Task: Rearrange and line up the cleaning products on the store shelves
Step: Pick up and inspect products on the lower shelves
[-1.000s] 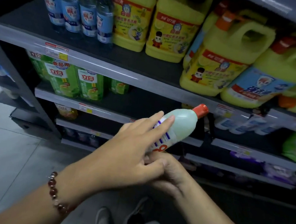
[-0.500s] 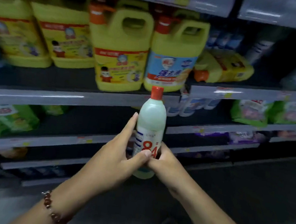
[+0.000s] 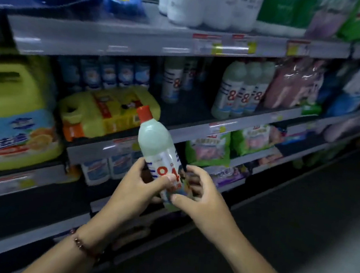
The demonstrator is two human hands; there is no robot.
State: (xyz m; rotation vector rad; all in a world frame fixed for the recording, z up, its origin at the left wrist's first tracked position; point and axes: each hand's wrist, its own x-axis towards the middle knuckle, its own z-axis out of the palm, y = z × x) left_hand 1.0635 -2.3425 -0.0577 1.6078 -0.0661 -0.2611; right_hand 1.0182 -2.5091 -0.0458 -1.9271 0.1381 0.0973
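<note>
My left hand (image 3: 133,189): bare, no glove, no ring seen. Left wrist has a bracelet of small round reddish-brown beads (image 3: 79,246), glossy, single strand, sits snug just below the hand. Left forearm (image 3: 59,259) bare, no sleeve in view. My right hand (image 3: 201,199): bare too, no glove, no ring or watch seen. Right forearm (image 3: 256,271) bare to frame edge, no sleeve, no band. Nails short, unpainted as far as I can tell; pic blurry, fine detail n/a.

Pale green bottle (image 3: 159,147), red cap, "84" label, tilted left, before the shelves
</note>
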